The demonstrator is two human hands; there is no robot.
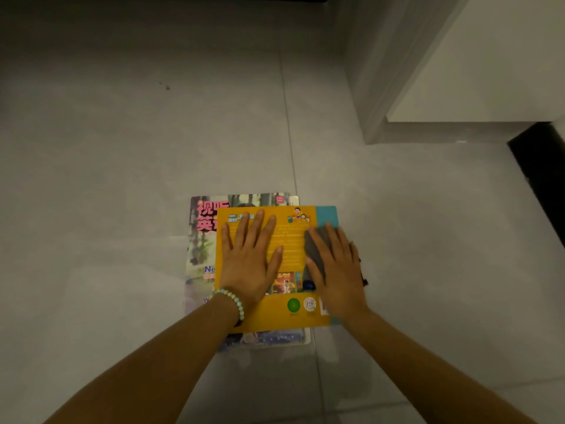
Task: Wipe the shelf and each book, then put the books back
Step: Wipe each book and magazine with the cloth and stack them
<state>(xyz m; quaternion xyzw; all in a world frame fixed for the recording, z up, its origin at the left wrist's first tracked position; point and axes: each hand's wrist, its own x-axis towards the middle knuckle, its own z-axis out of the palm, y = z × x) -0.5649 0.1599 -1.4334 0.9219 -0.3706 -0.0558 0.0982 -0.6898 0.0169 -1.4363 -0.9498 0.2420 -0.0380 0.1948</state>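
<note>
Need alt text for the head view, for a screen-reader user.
A left hand lies flat on an orange book while the right hand presses a grey cloth onto its right side. The book lies on a larger magazine on a grey tiled floor.

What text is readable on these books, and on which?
"视听": pink, top of the magazine.
"英": pink, line below; the rest is hidden by the yellow book.
"Ne": blue, lower on the magazine, cut off.
Yellow book: title, body print and round seals too blurred to read.
</note>
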